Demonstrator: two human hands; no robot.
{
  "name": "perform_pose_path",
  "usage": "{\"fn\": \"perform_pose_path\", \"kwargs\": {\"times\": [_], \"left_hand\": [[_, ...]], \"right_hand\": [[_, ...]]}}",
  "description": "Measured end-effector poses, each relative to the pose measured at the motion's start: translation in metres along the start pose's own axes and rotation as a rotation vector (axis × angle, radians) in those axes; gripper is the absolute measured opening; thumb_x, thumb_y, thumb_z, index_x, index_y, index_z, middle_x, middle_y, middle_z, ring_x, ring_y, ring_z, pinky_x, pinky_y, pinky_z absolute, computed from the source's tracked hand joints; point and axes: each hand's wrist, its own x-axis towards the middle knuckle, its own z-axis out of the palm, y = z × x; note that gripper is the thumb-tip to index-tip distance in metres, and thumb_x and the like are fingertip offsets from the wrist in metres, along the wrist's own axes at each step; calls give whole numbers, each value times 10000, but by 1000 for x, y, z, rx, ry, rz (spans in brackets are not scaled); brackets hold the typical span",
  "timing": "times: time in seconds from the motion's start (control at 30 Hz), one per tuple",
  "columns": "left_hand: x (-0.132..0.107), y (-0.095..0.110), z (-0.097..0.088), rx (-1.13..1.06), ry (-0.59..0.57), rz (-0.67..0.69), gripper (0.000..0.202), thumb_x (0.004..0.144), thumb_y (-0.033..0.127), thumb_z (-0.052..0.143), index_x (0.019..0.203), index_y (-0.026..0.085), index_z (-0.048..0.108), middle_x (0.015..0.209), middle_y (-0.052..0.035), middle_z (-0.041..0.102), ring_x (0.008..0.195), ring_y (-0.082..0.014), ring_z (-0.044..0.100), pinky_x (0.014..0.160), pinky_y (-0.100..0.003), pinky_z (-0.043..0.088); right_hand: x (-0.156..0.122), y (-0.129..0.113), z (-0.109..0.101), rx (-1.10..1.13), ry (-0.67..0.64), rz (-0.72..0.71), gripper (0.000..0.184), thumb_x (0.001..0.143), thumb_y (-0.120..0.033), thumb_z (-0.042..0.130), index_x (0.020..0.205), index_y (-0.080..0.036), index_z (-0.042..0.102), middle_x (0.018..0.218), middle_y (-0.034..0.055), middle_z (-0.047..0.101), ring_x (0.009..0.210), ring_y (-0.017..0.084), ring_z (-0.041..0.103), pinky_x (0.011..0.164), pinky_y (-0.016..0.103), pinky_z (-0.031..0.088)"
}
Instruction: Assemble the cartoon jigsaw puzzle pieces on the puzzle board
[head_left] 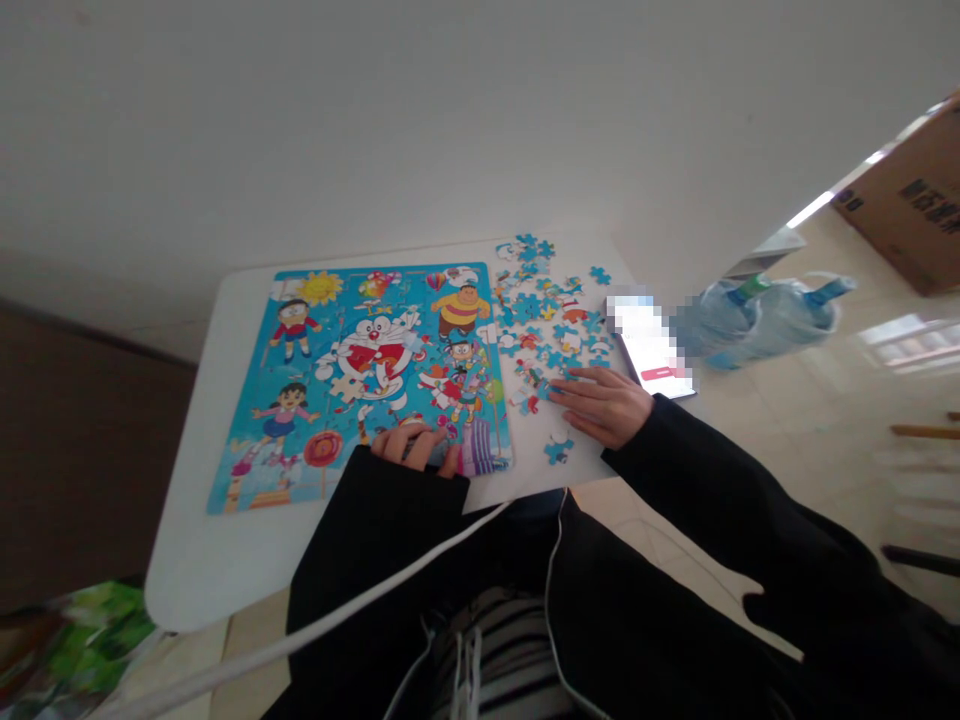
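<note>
A blue cartoon jigsaw puzzle (300,450) lies flat on a small white table, mostly filled in, with a few pieces resting loosely or askew on its middle and right part. Over the board's lower edge, my left hand (409,445) rests with bent fingers and the thumb apart; I see no piece in it. My right hand (606,408) lies on the tabletop to the right of the board, fingers stretched out, their tips at the near edge of a heap of loose puzzle pieces (551,310). One loose blue piece (558,452) sits nearer to me, below that hand.
A phone (651,345) with a lit screen lies at the table's right edge, beyond my right hand. Large plastic water bottles (776,320) and a cardboard box (907,200) are on the floor at right. A white cord (390,580) crosses before my body. The wall borders the table's (187,510) far side.
</note>
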Motion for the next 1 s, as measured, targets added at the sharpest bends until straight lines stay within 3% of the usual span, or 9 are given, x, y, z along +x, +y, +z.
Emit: {"fn": "perform_pose_path", "kwargs": {"times": [0.2, 0.37, 0.47, 0.67, 0.8, 1.0], "left_hand": [[1, 1, -1, -5, 0, 6, 123, 724, 251, 683, 811, 177, 635, 803, -42, 590, 754, -186, 560, 712, -321, 424], [2, 2, -1, -12, 3, -13, 127, 723, 247, 686, 820, 194, 624, 807, -34, 587, 736, -188, 542, 703, -328, 419], [2, 3, -3, -17, -19, -30, 124, 738, 265, 674, 821, 181, 635, 814, -45, 595, 748, -184, 551, 706, -323, 422], [0, 4, -3, -14, -50, -58, 132, 733, 268, 685, 819, 173, 655, 830, -51, 604, 786, -197, 557, 738, -326, 426], [-1, 4, -2, -29, -28, -47, 144, 722, 261, 696, 819, 162, 654, 834, -54, 603, 764, -185, 548, 728, -315, 430], [-2, 5, -2, -33, -32, -75, 142, 727, 282, 680, 830, 193, 638, 823, -31, 602, 756, -172, 544, 724, -310, 434]], "right_hand": [[-16, 2, -1, 38, 140, 54, 286, 886, -260, 499, 1105, -198, 672, 1116, 49, 681, 1088, 203, 585, 906, 361, 512], [-7, -7, -6, 70, 224, 121, 249, 862, -256, 546, 1055, -196, 692, 1005, 44, 713, 907, 168, 639, 844, 318, 532], [6, -17, -1, 81, 197, 195, 249, 863, -323, 547, 1016, -209, 707, 919, 42, 718, 829, 163, 629, 783, 306, 531], [27, -37, 9, 21, 85, 310, 266, 822, -398, 598, 1000, -239, 714, 913, 73, 696, 870, 219, 585, 760, 365, 492], [30, -37, 10, 5, 55, 310, 219, 850, -361, 567, 962, -250, 719, 884, 64, 695, 842, 204, 581, 755, 352, 477], [30, -36, 9, 44, 93, 321, 265, 856, -422, 549, 921, -229, 718, 877, 53, 701, 823, 192, 604, 773, 346, 483]]}}
